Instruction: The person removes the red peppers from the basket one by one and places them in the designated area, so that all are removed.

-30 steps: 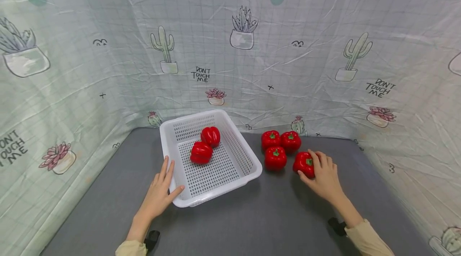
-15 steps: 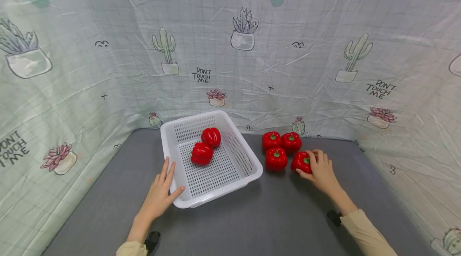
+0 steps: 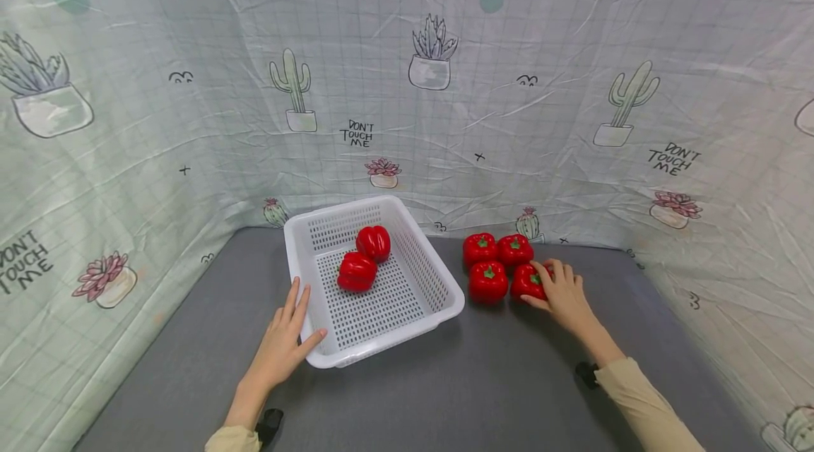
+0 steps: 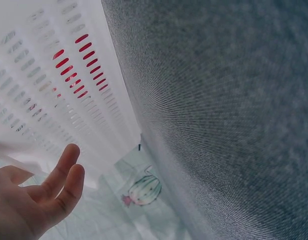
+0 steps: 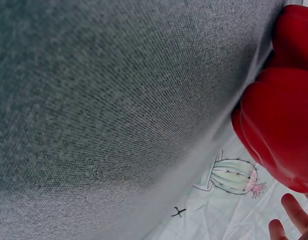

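Observation:
My left hand (image 3: 281, 341) lies on the near left rim of a white plastic basket (image 3: 439, 314), fingers straight and spread. Two red bell peppers (image 3: 357, 272) lie on their sides in the basket. To its right, my right hand (image 3: 566, 296) holds a red bell pepper (image 3: 524, 280) between thumb and fingers, on the table. This pepper stands upright, its green stem partly behind the fingers. Three more upright peppers cluster beside it: a near one (image 3: 488, 284), a back left one (image 3: 480, 249) and a back right one (image 3: 515, 251). In the right wrist view, red pepper (image 5: 284, 125) fills the right edge.
A dark grey table (image 3: 439, 388) carries everything. Behind and at both sides hangs a pale curtain (image 3: 356, 35) printed with cacti, close to the table's back edge. The basket's slotted wall (image 4: 44, 75) shows in the left wrist view.
The right hand has shifted the held pepper a little to the left and back, up close to the other three. My left hand and the basket stay in place.

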Demonstrator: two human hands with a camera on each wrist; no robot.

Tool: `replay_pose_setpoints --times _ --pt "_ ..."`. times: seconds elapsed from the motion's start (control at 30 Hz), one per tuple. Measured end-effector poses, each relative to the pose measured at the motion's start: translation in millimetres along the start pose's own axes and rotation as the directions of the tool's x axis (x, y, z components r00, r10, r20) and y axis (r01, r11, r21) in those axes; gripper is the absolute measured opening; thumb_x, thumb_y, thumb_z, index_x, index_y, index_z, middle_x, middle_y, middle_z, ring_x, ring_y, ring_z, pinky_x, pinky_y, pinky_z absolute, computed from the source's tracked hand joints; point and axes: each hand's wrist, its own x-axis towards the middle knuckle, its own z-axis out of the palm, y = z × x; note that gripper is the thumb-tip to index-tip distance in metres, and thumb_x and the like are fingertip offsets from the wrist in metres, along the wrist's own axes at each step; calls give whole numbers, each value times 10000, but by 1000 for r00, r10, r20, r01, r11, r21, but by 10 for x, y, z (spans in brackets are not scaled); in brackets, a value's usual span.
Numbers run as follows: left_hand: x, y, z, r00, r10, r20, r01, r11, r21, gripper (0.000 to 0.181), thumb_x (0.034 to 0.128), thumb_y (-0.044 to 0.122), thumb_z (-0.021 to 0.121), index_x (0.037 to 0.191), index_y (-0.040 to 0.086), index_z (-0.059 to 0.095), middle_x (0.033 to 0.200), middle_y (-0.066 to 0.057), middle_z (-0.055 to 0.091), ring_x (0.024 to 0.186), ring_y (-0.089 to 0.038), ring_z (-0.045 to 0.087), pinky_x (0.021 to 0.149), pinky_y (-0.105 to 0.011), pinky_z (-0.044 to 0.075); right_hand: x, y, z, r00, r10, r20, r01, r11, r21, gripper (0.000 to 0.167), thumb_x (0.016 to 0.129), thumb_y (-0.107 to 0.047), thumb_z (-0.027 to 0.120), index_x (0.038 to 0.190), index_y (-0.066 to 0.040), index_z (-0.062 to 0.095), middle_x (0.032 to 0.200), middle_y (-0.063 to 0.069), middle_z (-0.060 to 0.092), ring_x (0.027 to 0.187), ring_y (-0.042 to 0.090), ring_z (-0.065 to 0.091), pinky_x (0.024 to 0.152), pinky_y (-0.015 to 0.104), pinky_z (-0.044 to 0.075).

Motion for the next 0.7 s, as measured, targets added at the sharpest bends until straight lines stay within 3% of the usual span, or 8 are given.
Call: replay_pose_setpoints --times 0.47,0.7 --pt "12 -5 5 1000 7 -11 -7 1000 -1 775 797 316 610 1405 25 227 1496 -154 95 1050 -324 419 823 -535 374 56 -21 55 997 16 80 -18 1000 20 605 694 -367 716 1186 -92 496 1091 142 474 894 339 417 636 413 306" --pt "2 4 2 1000 1 -8 -1 1000 7 773 798 332 605 1402 21 235 1494 -156 103 1029 -314 428 807 -520 386 57 -24 62 995 23 97 -25 999 22 642 654 -407 746 1159 -99 498 1128 136 469 912 338 418 635 417 314"
